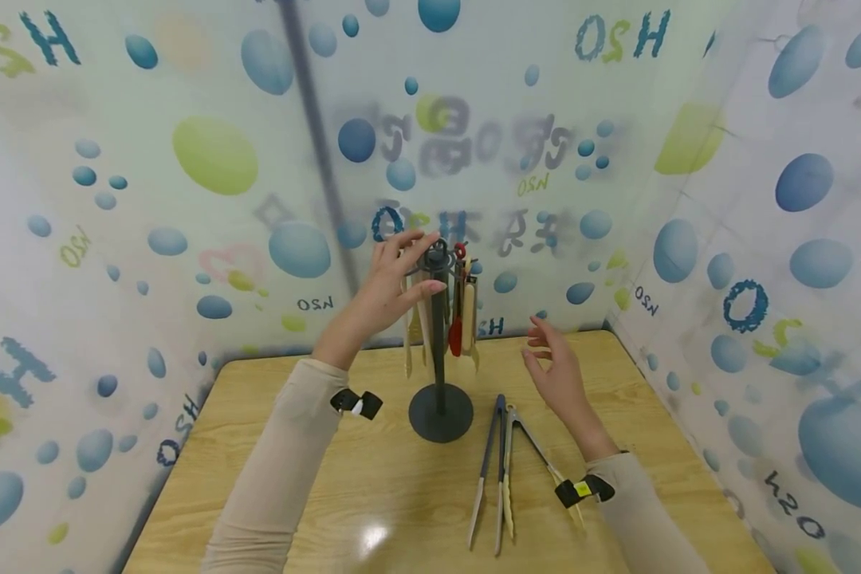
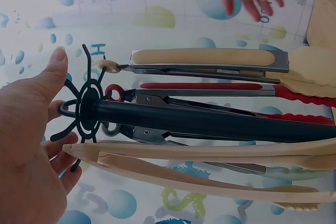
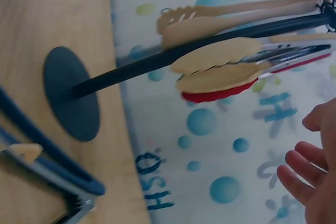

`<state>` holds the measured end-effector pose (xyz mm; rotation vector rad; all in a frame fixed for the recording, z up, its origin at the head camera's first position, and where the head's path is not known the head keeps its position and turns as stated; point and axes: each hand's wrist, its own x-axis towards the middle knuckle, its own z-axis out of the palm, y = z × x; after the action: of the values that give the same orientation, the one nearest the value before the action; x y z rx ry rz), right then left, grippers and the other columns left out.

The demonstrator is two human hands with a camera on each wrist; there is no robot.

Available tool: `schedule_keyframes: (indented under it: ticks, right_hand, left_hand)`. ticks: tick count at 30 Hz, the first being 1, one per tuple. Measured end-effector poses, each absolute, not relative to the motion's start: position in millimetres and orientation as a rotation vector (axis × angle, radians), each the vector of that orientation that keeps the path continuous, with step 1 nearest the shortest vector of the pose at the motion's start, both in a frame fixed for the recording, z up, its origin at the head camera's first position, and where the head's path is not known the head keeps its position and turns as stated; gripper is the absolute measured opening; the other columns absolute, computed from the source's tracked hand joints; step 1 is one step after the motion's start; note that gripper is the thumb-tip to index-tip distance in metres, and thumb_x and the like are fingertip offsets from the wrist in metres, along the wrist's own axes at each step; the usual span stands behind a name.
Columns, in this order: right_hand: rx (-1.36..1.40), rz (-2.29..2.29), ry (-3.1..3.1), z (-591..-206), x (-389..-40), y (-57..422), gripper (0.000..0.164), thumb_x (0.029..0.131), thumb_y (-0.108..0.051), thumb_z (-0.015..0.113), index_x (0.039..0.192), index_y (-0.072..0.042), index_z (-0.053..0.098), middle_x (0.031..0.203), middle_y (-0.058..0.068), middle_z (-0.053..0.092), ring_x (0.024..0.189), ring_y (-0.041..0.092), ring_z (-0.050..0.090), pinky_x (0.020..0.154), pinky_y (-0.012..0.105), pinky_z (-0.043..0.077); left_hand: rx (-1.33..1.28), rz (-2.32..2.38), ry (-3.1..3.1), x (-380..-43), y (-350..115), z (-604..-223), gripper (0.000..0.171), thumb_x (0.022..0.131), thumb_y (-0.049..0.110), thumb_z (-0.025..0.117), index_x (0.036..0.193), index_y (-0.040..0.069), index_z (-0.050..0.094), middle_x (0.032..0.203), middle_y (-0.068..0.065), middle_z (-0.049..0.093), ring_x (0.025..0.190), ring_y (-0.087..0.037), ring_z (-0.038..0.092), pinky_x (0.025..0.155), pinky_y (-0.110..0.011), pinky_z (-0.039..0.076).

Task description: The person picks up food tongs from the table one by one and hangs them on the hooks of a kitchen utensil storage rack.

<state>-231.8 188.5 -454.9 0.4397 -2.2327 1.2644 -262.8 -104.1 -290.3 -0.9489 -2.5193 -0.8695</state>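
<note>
The left hand [image 1: 386,293] grips the top of the black tong stand [image 1: 441,422], upright on the table [image 1: 351,470], likely stiff and steadiest by its pole [image 1: 439,351]; then blue-handled tongs [image 1: 501,454] lie flat, probably springy; the right hand [image 1: 560,379] hovers, relaxed and empty.

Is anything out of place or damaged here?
Two pairs look odd: tongs with dark blue handles and tongs with silver arms and cream scalloped tips lie splayed on the pale wooden table, while cream and red tongs hang from the black round-based stand. I see no spill or damage.
</note>
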Motion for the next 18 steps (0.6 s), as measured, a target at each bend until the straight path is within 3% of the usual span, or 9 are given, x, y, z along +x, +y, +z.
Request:
schedule_keyframes:
  ticks: [7,18]
  right_hand:
    - [0.334,1.196,-2.435,-498.6,-218.7,203.4,0.052,0.096,-0.008,0.063,0.145,-0.009,0.048,0.125,0.017,0.063,0.107,0.03,0.062,0.084,0.049,0.054]
    - [0.222,1.141,-2.682,-553.8,-198.9,209.6,0.052,0.094,-0.01,0.065,0.143,-0.003,0.048,0.126,0.021,0.062,0.108,0.034,0.061,0.084,0.048,0.054]
  left_hand:
    - [-0.948,-0.863,-2.514,-262.0,-103.9,-288.8,0.072,0.096,0.034,0.063,0.158,0.02,0.029,0.16,-0.013,0.022,0.136,-0.034,0.023,0.11,-0.056,0.03]
    - [-0.93,-0.837,-2.511,-263.2,-102.3,-289.6,0.072,0.095,0.035,0.063,0.157,0.019,0.03,0.16,-0.016,0.023,0.137,-0.035,0.024,0.111,-0.056,0.031]
